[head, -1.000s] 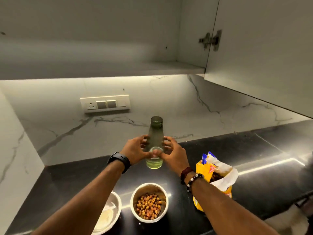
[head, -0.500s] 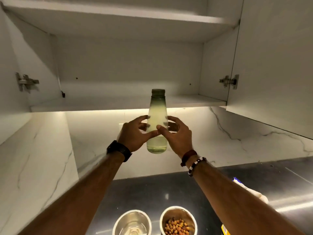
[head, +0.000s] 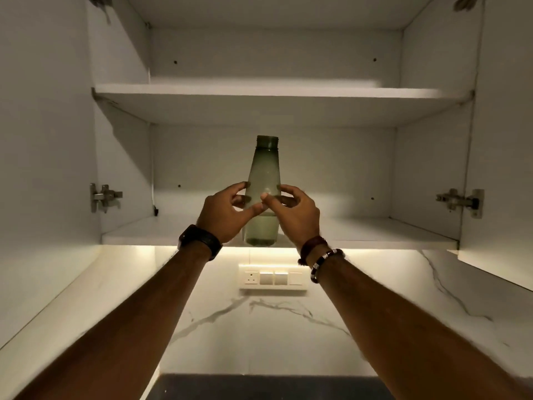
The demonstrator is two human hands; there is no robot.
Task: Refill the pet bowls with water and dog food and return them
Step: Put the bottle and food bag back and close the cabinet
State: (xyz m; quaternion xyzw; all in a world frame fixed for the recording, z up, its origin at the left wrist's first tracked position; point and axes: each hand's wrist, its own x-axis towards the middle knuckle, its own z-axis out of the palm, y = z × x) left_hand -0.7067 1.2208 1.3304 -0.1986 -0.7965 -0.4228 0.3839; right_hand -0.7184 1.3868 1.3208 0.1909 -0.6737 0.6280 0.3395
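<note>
At the centre of the frame we hold the bottle (head: 263, 180) upright, its base level with the front edge of the lower shelf (head: 360, 232). Bare shelf runs to both sides, with headroom under the upper shelf (head: 277, 95). Our left hand (head: 227, 212) and right hand (head: 294, 213) grasp it, fingers curled round its middle, both arms stretched upward.

The bottle (head: 262, 194) stands upright between both hands, the left hand (head: 227, 212) gripping its left side, the right hand (head: 291, 213) its right. Its base meets the front edge of the lower shelf (head: 360, 230). Above the grip runs the upper shelf (head: 288, 95); below it, the switch plate (head: 273, 278) on the wall
</note>
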